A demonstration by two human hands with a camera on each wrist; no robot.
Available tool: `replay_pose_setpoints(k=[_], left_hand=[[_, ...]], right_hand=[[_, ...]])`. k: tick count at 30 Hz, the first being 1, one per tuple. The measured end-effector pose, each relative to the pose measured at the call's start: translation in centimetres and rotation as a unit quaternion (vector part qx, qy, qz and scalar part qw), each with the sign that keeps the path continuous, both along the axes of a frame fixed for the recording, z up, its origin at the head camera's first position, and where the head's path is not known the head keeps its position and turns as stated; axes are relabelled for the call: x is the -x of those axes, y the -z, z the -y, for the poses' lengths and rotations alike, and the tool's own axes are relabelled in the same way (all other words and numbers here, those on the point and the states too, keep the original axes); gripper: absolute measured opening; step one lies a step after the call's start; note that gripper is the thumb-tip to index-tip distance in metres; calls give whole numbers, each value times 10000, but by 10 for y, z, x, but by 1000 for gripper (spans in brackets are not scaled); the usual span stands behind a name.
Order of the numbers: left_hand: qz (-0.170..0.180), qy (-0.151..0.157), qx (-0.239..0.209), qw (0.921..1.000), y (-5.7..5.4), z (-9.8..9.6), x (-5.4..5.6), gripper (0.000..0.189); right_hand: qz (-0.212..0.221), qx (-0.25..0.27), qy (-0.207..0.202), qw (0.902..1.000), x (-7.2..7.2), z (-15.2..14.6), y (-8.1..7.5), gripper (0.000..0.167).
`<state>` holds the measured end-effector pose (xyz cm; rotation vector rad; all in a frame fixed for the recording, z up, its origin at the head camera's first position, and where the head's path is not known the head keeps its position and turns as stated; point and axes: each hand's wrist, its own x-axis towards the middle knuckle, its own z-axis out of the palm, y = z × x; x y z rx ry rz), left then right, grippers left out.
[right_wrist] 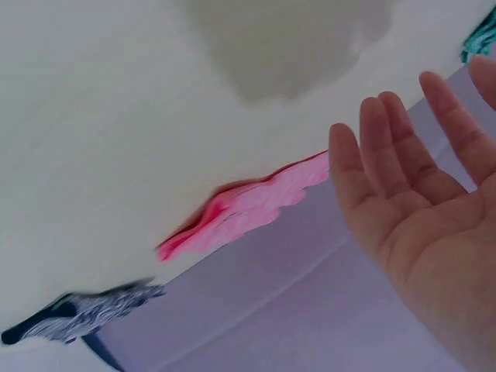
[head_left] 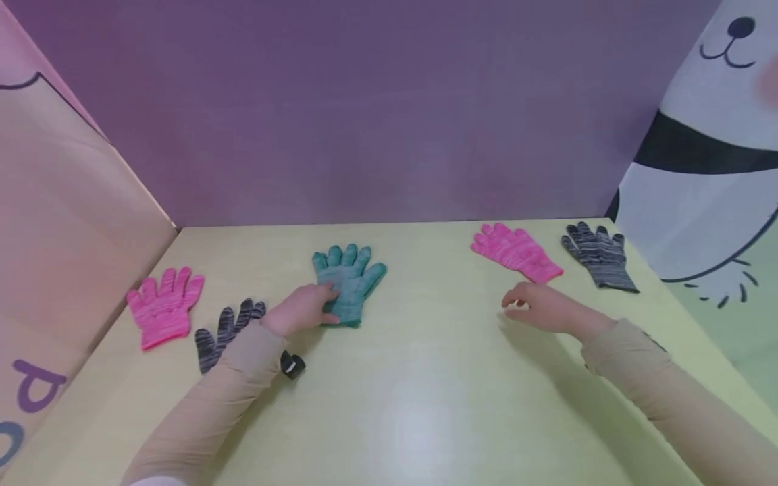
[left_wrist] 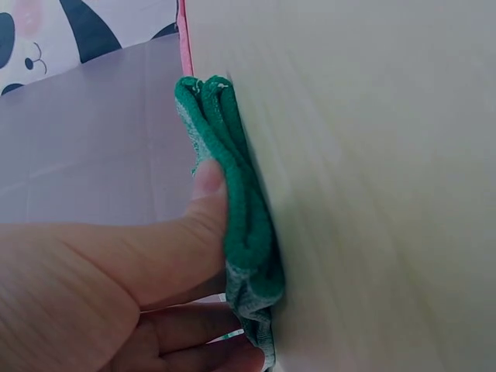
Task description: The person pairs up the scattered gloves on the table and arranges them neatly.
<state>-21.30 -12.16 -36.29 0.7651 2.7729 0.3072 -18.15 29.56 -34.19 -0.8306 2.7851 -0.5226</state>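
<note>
A green knit glove [head_left: 351,291] lies flat at the middle back of the table, finger ends toward the far edge. On its left side rests my left hand [head_left: 304,307], the thumb at the cuff and the other fingers spread over the palm part. The left wrist view shows the thumb [left_wrist: 207,186] against the layered green cuff [left_wrist: 246,209]. My right hand [head_left: 543,308] hovers over the table with loosely bent fingers and nothing in them. Just beyond it lies a pink glove [head_left: 516,251], seen edge-on in the right wrist view.
Another pink glove [head_left: 165,307] lies at the table's left. A dark grey striped glove [head_left: 226,331] is partly hidden under my left forearm. A second grey glove [head_left: 598,256] lies at the back right. A purple panel [head_left: 389,115] stands behind the table [head_left: 419,378].
</note>
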Motion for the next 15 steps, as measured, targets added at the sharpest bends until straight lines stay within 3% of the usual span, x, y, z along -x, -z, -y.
replay_pose_setpoints(k=[4, 8, 15], left_hand=[[-26, 57, -4, 10000, 0, -1, -1, 59], [-21, 29, -3, 10000, 1, 0, -1, 59], [-51, 112, 102, 9999, 2, 1, 2, 61]], right_hand=[[-203, -404, -56, 9990, -11, -20, 5, 18], [-367, -623, 57, 9974, -17, -35, 8, 28], [128, -717, 607, 9955, -28, -46, 14, 56]])
